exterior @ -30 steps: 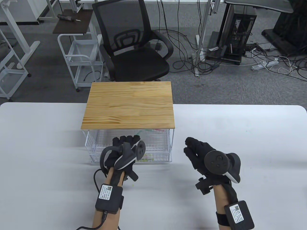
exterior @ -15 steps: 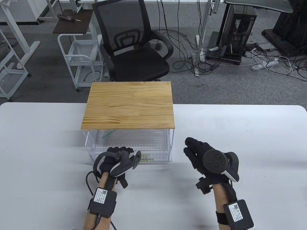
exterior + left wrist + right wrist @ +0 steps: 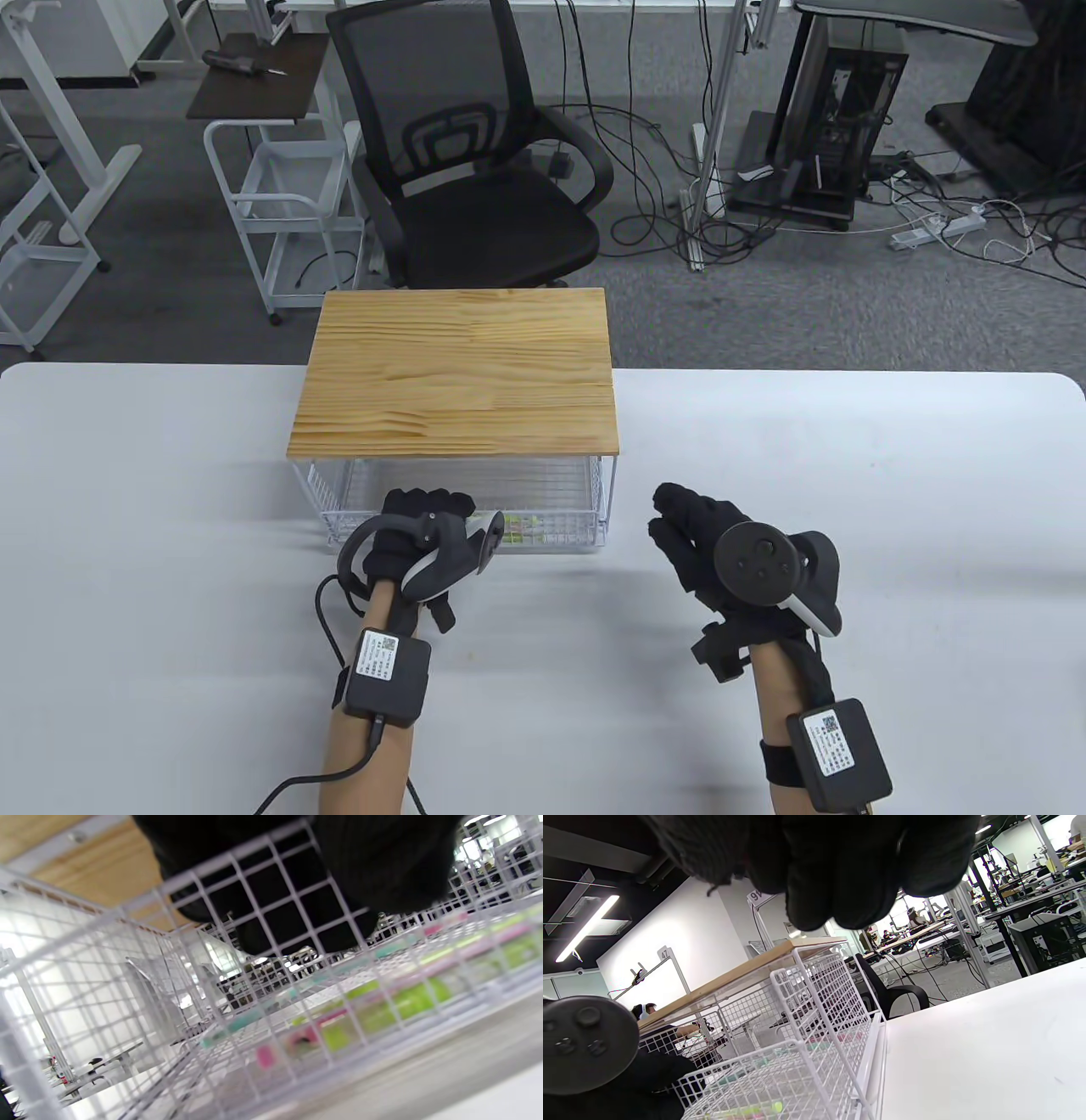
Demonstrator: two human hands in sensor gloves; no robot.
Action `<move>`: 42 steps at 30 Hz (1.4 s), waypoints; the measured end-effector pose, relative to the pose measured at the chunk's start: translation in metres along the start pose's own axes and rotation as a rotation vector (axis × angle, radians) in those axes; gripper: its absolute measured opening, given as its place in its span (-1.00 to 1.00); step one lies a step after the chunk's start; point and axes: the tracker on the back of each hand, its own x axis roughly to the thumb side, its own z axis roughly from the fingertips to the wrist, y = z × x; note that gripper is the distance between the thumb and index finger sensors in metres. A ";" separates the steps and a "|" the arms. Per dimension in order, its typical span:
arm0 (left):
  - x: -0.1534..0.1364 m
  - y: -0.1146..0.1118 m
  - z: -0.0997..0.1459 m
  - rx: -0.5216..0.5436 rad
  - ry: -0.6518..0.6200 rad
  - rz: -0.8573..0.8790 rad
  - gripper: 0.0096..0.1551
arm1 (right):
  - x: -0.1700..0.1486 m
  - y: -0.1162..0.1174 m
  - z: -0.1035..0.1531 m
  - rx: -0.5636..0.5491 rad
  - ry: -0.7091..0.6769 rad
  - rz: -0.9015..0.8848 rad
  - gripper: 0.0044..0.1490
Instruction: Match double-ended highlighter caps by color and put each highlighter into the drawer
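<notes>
Table view: left hand on front of white wire drawer, fingers hooked over front rim; drawer partly out under wooden top; highlighters inside. Right hand off to the side above white table, fingers loosely curled, holding nothing.

Left wrist view: dark fingers behind mesh front; green and pink highlighters lying on drawer floor.

Right wrist view: fingers hanging free, empty; drawer sticking out.

Two gloved hands, the left hand and the right hand, flank one wire drawer; one wooden top above the drawer, one office chair behind it; highlighters inside the drawer too blurred to count
</notes>
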 end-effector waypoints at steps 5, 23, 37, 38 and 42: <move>0.003 -0.005 -0.017 -0.005 0.029 -0.002 -0.64 | -0.003 0.004 -0.003 0.009 0.009 0.000 -0.37; 0.008 -0.002 -0.032 -0.102 0.071 -0.024 -0.50 | 0.002 0.009 -0.005 0.027 -0.004 0.024 -0.35; -0.041 0.070 0.108 -0.023 0.055 0.357 0.00 | 0.052 0.043 0.035 0.184 0.113 0.467 0.11; -0.044 0.066 0.114 -0.035 0.071 0.374 0.01 | 0.057 0.045 0.044 0.186 0.125 0.522 0.12; -0.049 0.048 0.129 -0.023 0.092 0.410 0.00 | 0.061 0.054 0.058 0.192 0.160 0.557 0.13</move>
